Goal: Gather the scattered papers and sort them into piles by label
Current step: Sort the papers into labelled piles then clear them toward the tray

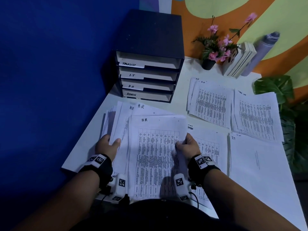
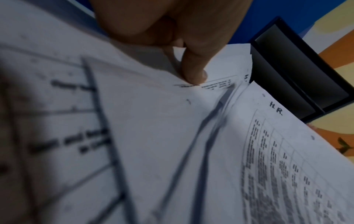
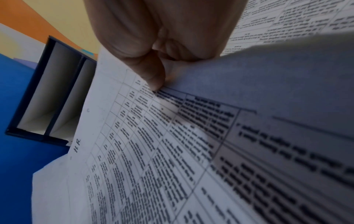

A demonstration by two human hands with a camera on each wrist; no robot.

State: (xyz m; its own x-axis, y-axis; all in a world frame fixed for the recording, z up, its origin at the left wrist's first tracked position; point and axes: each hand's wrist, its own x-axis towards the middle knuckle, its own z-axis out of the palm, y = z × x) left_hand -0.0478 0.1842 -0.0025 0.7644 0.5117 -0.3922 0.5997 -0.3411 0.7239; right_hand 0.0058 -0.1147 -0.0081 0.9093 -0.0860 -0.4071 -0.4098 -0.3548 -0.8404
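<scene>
A fanned bundle of white sheets marked H.R (image 1: 155,147) is held above the near left of the white table (image 1: 181,90). My left hand (image 1: 110,141) grips its left edge, thumb on top (image 2: 193,71). My right hand (image 1: 186,144) pinches the right edge of the top H.R sheet (image 3: 153,136), thumb over the printed grid (image 3: 151,75). Sorted piles lie to the right: an H.R pile (image 1: 210,102), a Task List pile (image 1: 257,117), an Admin pile (image 1: 206,145) partly under my right hand, and an IT pile (image 1: 256,164).
A dark four-drawer file organiser (image 1: 148,60), labelled Tasklist, I.T, H.R and Admin, stands at the table's back left against the blue wall. A potted pink flower (image 1: 215,49), leaning books (image 1: 240,60) and a rolled cloth (image 1: 263,50) stand at the back right. Green leaves (image 1: 280,90) overhang the right edge.
</scene>
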